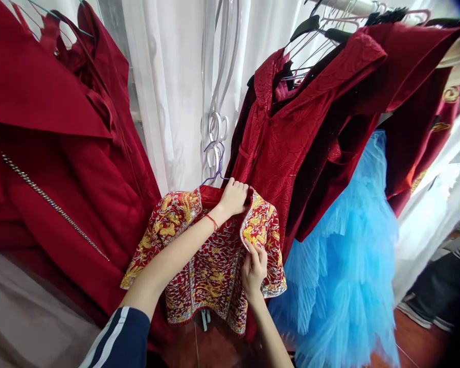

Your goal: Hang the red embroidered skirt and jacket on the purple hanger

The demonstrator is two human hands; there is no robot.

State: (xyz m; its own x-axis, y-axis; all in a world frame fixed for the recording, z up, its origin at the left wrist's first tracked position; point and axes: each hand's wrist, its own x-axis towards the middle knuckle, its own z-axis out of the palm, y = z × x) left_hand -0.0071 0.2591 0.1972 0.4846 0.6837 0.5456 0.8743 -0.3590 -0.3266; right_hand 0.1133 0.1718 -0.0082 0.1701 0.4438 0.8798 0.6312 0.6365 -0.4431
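A short red jacket [214,271] with gold and silver embroidery hangs in front of me on a purple wire hanger [219,171]. Its front stands apart, showing the patterned back panel. Crossing over the jacket, my left hand [234,197] is closed on the collar near the hanger; the fingers' far side is hidden. Lower down, my right hand [255,268] pinches the silver-trimmed front edge on the right side between thumb and fingers.
Large red gowns [53,168] hang at left, one with a beaded chain. At right, a red patterned dress [276,148] and a blue tulle skirt [348,266] hang from a rack. White curtains [176,92] and ring hangers [215,125] are behind. Another person's shoes [416,312] show at far right.
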